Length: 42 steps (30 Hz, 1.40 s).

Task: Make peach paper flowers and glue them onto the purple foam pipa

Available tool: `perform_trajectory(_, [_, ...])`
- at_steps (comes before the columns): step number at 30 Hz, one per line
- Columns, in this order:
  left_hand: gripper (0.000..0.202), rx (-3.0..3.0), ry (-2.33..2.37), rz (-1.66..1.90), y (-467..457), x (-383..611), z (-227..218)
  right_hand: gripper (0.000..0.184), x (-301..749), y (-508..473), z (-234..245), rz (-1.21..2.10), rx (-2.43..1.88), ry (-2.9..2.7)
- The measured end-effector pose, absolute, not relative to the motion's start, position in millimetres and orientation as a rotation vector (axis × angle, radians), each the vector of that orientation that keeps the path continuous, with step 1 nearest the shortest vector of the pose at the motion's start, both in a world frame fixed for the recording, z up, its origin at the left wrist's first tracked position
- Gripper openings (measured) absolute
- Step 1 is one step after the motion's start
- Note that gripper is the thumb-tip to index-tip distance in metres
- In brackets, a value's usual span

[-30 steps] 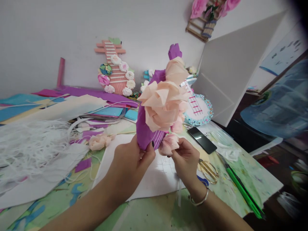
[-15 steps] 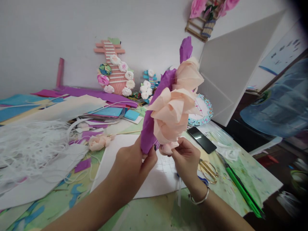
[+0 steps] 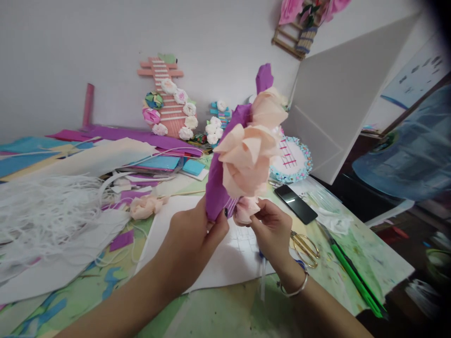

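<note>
My left hand (image 3: 192, 241) is closed round the lower end of a purple paper-covered craft piece (image 3: 215, 188), which is held up at a tilt above the table. Large peach paper flowers (image 3: 246, 162) sit along its front and hide much of it. White strings show near its lower end. With thumb and fingers my right hand (image 3: 273, 230) pinches a smaller peach paper flower (image 3: 245, 210) at the bottom of the piece; whether that flower is fixed there, I cannot tell. Under both hands lies a white sheet (image 3: 207, 277).
On the right are a black phone (image 3: 295, 203), gold-handled scissors (image 3: 306, 249) and a green cutter (image 3: 355, 277). White shredded strands (image 3: 52, 220) and a loose peach flower (image 3: 146, 206) lie left. A pink guitar-shaped craft (image 3: 172, 112) leans on the wall behind.
The purple piece with its flowers has tipped slightly left and down. The small flower in my right hand shows more fully below the large ones, and that hand has shifted very little.
</note>
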<state>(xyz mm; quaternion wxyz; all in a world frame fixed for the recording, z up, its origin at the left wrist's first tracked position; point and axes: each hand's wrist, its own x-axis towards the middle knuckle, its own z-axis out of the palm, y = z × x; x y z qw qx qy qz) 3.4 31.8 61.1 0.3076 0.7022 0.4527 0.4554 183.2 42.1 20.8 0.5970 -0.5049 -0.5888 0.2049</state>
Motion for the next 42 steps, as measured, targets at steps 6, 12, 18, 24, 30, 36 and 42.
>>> perform_trajectory(6, [0.011, 1.819, 1.272, 1.154, 34, 3, 67, 0.008, 185, 44, 21, 0.534, -1.154, -1.375])
perform_trajectory(12, [0.011, 1.704, 1.237, 1.177, 35, 3, 70, 0.005, 187, 44, 22, 0.542, -1.160, -1.385])
perform_trajectory(18, [0.012, 1.674, 1.222, 1.174, 36, 3, 70, 0.005, 187, 43, 22, 0.540, -1.164, -1.390])
perform_trajectory(24, [0.013, 1.761, 1.235, 1.161, 36, 4, 68, 0.004, 188, 42, 23, 0.428, -1.174, -1.453])
perform_trajectory(30, [0.016, 1.888, 1.228, 1.157, 35, 3, 68, 0.010, 188, 42, 25, 0.254, -1.163, -1.531])
perform_trajectory(36, [0.013, 1.904, 1.228, 1.135, 34, 2, 67, 0.004, 187, 38, 28, 0.234, -1.190, -1.537])
perform_trajectory(42, [0.013, 1.571, 1.197, 1.172, 40, 4, 69, 0.009, 190, 39, 31, 0.321, -1.212, -1.560])
